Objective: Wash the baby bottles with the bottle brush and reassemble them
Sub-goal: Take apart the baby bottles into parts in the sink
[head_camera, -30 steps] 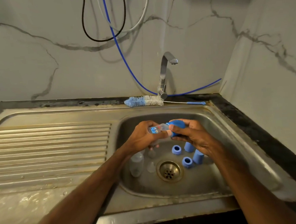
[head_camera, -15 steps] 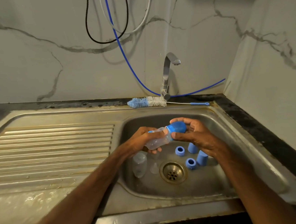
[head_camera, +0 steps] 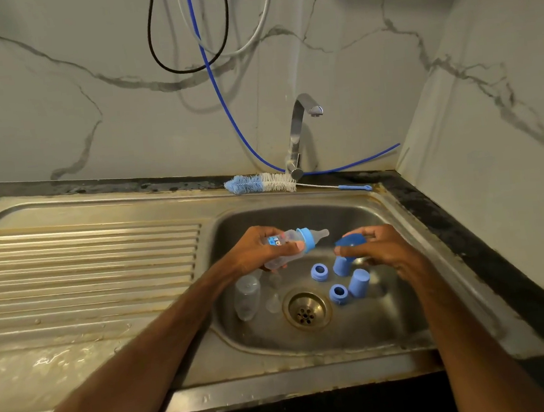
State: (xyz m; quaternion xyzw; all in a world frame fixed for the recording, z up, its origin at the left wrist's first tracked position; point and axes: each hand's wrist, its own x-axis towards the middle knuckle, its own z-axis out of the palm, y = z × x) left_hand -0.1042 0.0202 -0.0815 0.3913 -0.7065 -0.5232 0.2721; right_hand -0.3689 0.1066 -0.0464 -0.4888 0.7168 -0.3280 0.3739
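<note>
Two bottles are showing. One bottle (head_camera: 288, 237) is lying roughly level in the left grip (head_camera: 255, 250), whose fingers are curling round its clear body above the sink (head_camera: 298, 216). It is wearing a blue collar (head_camera: 306, 238) and a clear teat (head_camera: 320, 234), both pointing right. The second bottle (head_camera: 246, 296), bare and clear, is sitting in the basin left of the drain (head_camera: 307, 309); whether it is standing or leaning I cannot tell. Three caps are showing. The right grip (head_camera: 381, 248) is pinching one cap (head_camera: 350, 241) between thumb and fingers, near the teat but apart from it. The other two caps (head_camera: 358, 282) are standing on the basin floor right of the drain, one of them partly under the right grip. Two loose rings (head_camera: 319, 272) are lying beside those caps, holes facing up, one near the drain's edge and one farther back. Two small clear pieces (head_camera: 273, 302) are resting between the second bottle and the drain, too faint to name. One brush (head_camera: 262, 184) is lying on the sink's back ledge, bristles to the left, its thin handle running right past the foot of the one tap (head_camera: 300, 130). The ribbed drainboard (head_camera: 87, 263) is glistening wet at its near edge. Three cables (head_camera: 216, 88), black, white and blue, are hanging on the wall, and the dark desk (head_camera: 448, 222) is bordering the sink on the right.
</note>
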